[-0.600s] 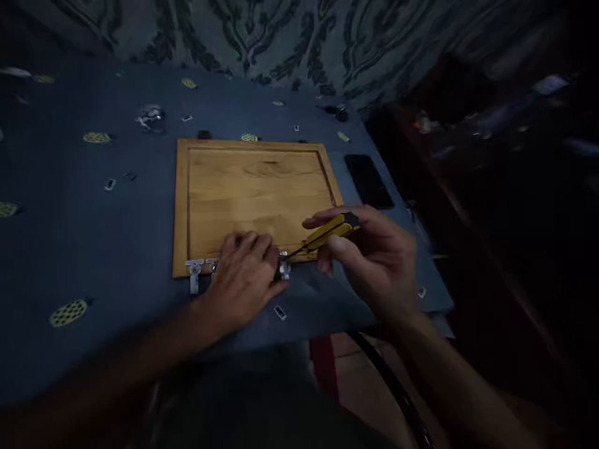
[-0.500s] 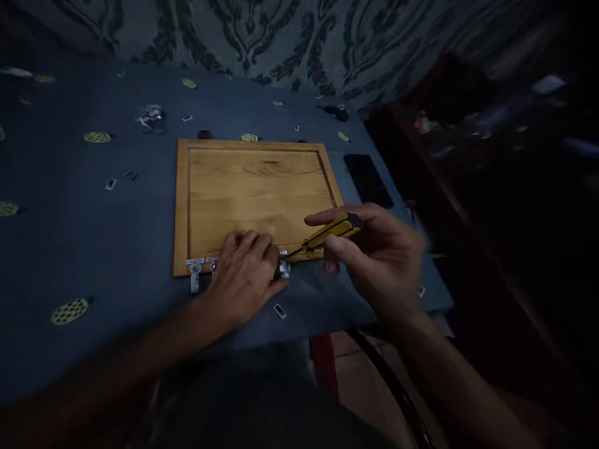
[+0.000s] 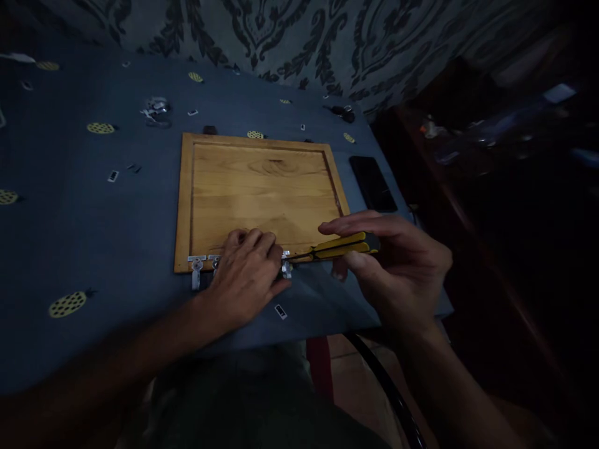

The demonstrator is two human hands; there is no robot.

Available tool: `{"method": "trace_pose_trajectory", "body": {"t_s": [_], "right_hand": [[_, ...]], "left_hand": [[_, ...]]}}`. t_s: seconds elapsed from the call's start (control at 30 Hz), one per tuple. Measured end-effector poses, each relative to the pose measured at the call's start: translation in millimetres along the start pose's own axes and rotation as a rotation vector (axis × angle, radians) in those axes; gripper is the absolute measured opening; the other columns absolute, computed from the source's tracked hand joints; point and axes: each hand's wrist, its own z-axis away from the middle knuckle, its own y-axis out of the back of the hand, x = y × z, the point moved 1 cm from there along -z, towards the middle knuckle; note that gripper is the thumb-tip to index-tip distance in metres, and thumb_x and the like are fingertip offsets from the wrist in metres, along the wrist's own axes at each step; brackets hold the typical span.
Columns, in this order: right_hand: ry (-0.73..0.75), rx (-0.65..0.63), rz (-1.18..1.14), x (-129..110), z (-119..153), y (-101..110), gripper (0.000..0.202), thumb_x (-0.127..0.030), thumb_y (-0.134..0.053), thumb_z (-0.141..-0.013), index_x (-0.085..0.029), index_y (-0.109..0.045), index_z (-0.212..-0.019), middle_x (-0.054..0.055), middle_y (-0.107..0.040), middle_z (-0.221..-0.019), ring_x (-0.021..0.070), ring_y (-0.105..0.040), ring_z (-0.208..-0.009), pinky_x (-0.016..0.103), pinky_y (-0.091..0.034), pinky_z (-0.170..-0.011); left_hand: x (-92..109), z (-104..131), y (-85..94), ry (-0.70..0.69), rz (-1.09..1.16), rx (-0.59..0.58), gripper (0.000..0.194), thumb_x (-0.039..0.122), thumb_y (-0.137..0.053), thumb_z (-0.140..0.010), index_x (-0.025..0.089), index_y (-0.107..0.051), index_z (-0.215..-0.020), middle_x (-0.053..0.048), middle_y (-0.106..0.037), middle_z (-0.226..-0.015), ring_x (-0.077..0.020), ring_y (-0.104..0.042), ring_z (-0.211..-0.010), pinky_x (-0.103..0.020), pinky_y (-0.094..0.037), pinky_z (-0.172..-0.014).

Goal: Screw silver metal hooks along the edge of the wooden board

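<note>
A wooden cabinet door (image 3: pixel 262 193) lies flat on the blue tablecloth, with metal hinges along its near edge. My left hand (image 3: pixel 246 274) is closed over that edge, fingers curled and thumb beside the right-hand hinge (image 3: pixel 286 268). It hides part of this hinge and most of the edge's middle. Another hinge (image 3: pixel 196 272) shows near the left corner, and one more is partly covered by my wrist. A yellow and black screwdriver (image 3: pixel 344 246) lies between the fingers and thumb of my right hand (image 3: pixel 397 268). Its tip reaches the right-hand hinge; the exact contact is too small to see.
To the right of the door lies a black phone (image 3: pixel 373 184). Loose metal hardware (image 3: pixel 156 112) sits at the back left, and small screws (image 3: pixel 134 168) lie left of the door. A dark object (image 3: pixel 341 113) is at the back right. Beyond is a patterned wall (image 3: pixel 281 43).
My right hand has shifted right and slightly down, and the screwdriver has swung to a flatter angle, its tip still at the hinge. My left hand stays in place. The view has moved slightly.
</note>
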Motion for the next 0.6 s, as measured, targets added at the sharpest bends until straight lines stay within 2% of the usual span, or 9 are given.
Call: {"method": "trace_pose_trajectory", "body": {"t_s": [0.07, 0.17, 0.33, 0.43, 0.53, 0.6], "right_hand": [[-0.004, 0.012, 0.027, -0.7, -0.2, -0.8, 0.016, -0.026, -0.083, -0.084, -0.028, -0.078, -0.099, 0.003, -0.081, -0.097, 0.0201, -0.076, -0.089, 0.020, -0.054, -0.041], [-0.005, 0.020, 0.057, -1.4, 1.6, -0.5, 0.018, -0.028, -0.084, -0.084, -0.027, -0.077, -0.100, 0.003, -0.080, -0.093, 0.0173, -0.074, -0.073, 0.024, -0.055, -0.045], [0.010, -0.023, 0.045, -0.2, 8.1, 4.8, 0.032, -0.031, -0.072, -0.095, -0.028, -0.074, -0.127, 0.005, -0.079, -0.102, 0.0138, -0.068, -0.062, 0.030, -0.060, -0.052], [0.063, -0.035, 0.068, -0.1, 8.4, 7.3, 0.028, -0.029, -0.071, -0.096, -0.029, -0.076, -0.123, 0.006, -0.079, -0.104, 0.0173, -0.072, -0.070, 0.030, -0.060, -0.049], [0.114, -0.020, 0.095, -1.1, 5.5, 6.5, 0.021, -0.031, -0.078, -0.090, -0.027, -0.080, -0.110, 0.007, -0.080, -0.101, 0.0242, -0.076, -0.088, 0.038, -0.067, -0.066], [0.103, -0.009, 0.079, -1.7, 3.4, 4.7, 0.019, -0.031, -0.081, -0.087, -0.027, -0.080, -0.106, 0.006, -0.081, -0.097, 0.0255, -0.077, -0.089, 0.043, -0.069, -0.076]], "left_hand": [[0.3, 0.0, 0.8, 0.005, 0.017, -0.007, 0.036, 0.044, -0.074, -0.093, 0.013, -0.067, -0.110, -0.009, -0.065, -0.110, -0.0305, -0.057, -0.111, -0.047, -0.042, -0.096], [1.3, -0.5, 2.2, 0.012, 0.047, -0.029, 0.035, 0.043, -0.074, -0.093, 0.013, -0.067, -0.110, -0.010, -0.065, -0.110, -0.0309, -0.057, -0.112, -0.048, -0.042, -0.098], [1.6, -0.7, 1.0, 0.015, 0.061, -0.020, 0.033, 0.042, -0.074, -0.093, 0.013, -0.068, -0.109, -0.010, -0.065, -0.110, -0.0316, -0.058, -0.113, -0.049, -0.042, -0.099], [0.5, 0.6, -2.0, 0.005, 0.067, 0.026, 0.033, 0.042, -0.074, -0.093, 0.013, -0.068, -0.109, -0.010, -0.065, -0.110, -0.0314, -0.058, -0.111, -0.049, -0.042, -0.098], [0.0, 1.9, -4.3, -0.009, 0.077, 0.055, 0.031, 0.040, -0.073, -0.094, 0.013, -0.068, -0.109, -0.010, -0.065, -0.110, -0.0307, -0.058, -0.111, -0.048, -0.041, -0.098], [0.1, 2.0, -4.6, -0.007, 0.081, 0.046, 0.031, 0.040, -0.073, -0.094, 0.013, -0.068, -0.108, -0.010, -0.065, -0.110, -0.0306, -0.058, -0.111, -0.048, -0.041, -0.098]]}}
